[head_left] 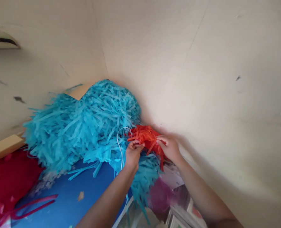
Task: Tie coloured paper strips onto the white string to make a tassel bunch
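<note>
Orange-red fringed paper [148,134] lies against the right side of a large heap of blue fringed paper [90,117]. At its left edge, my left hand [134,152] is closed, thumb and fingers pinched on the orange-red strips. My right hand [169,147] reaches in from the right, its thumb and fingertips closed on the strips at the other side. A thin white cord [118,141] loops beside my left wrist, over the blue paper. More blue strips [144,179] hang down below the hands.
Cream walls [202,79] meet in a corner behind the heap. A blue tabletop [66,202] lies in front, with dark red fabric [9,180] and a pale wooden piece [5,146] at left. Stacked papers [180,215] and purple material [160,196] sit lower right. Tan card [78,91] tops the heap.
</note>
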A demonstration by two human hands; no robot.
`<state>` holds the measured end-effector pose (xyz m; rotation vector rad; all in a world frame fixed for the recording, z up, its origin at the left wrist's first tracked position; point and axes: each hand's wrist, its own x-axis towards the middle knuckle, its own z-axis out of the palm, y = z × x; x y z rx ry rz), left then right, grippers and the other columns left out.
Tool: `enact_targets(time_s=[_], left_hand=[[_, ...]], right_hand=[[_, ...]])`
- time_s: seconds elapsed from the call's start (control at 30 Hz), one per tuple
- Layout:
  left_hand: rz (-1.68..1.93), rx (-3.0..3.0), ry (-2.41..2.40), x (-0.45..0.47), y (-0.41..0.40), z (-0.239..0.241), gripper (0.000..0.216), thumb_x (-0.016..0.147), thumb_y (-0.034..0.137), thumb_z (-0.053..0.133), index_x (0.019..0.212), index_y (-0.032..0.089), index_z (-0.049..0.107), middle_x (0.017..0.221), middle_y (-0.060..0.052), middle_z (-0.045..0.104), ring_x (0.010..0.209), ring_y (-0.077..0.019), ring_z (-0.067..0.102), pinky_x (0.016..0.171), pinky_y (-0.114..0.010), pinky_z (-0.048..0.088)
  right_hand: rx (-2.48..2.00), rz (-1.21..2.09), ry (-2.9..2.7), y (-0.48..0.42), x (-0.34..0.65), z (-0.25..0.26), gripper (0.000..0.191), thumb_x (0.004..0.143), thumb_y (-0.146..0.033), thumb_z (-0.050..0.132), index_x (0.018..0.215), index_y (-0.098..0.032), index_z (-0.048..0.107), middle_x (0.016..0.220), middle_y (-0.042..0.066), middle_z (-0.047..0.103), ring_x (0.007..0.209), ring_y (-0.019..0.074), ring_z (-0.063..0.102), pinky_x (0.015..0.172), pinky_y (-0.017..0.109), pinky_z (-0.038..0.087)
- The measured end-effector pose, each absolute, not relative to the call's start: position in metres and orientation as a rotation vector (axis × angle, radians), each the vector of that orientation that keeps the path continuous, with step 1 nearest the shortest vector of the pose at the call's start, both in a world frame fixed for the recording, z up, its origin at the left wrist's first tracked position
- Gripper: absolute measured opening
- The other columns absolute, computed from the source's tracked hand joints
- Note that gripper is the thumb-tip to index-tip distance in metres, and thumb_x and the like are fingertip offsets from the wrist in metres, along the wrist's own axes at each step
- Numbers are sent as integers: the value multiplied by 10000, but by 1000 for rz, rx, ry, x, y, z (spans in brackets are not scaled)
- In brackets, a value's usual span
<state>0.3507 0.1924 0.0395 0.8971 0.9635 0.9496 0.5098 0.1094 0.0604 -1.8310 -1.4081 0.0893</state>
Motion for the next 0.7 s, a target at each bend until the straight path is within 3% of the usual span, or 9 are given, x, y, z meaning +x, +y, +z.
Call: enact_targets(time_s=[0.1,0.17,0.23,0.3,0.4,0.53,0.63,0.7], left_hand=[[1009,1002,1070,348,192,40,399,614,387,782,880,196,553,648,32,598,613,-160,606,627,-305,477],[1088,1099,1144,344,188,46,333,666,309,734,924,201,554,815,-18,631,820,-210,635,776,-373,494],[1166,1210,1185,340,180,56,313,671,233,712,950,206,574,1040,-71,617,1105,-268,556,974,-450,417],[1187,1320,1152,335,171,69,265,675,195,696,928,211,624,1134,-87,595,1231,-294,463,1070,-477,327],[1093,1426,997,333,161,84,118,718,203,672,825,234,710,987,-60,668,1075,-261,565,1020,-425,386],[974,1354,919,340,160,87,100,719,249,711,806,256,759,871,-26,724,926,-212,624,916,-340,444],[894,1154,976,345,166,80,148,715,362,735,729,215,735,730,-24,694,747,-182,632,687,-280,476],[823,985,1012,345,170,78,309,737,489,702,688,184,698,620,-17,640,564,-144,580,499,-240,404]], right_hand=[[-1794,156,-1385,108,515,66,230,938,-317,520,923,-243,737,950,31,766,839,218,721,765,335,556],[-1773,181,-1383,106,513,68,232,936,-329,524,914,-247,740,941,25,767,835,217,721,766,331,558],[-1756,191,-1384,105,509,67,233,935,-335,527,913,-247,742,953,27,763,862,221,717,799,343,554],[-1739,190,-1384,103,507,65,234,936,-338,528,918,-245,742,967,33,759,890,224,710,825,355,549],[-1710,178,-1397,102,505,63,237,944,-344,524,936,-249,742,977,36,753,913,217,702,847,359,544],[-1689,118,-1434,99,502,67,229,949,-345,533,948,-261,747,983,39,752,942,222,686,882,387,513],[-1684,-100,-1538,95,498,73,200,947,-322,558,922,-275,751,965,29,756,930,225,677,879,411,454],[-1663,-255,-1620,91,496,77,194,952,-293,562,905,-285,749,955,14,757,898,210,674,852,402,418]])
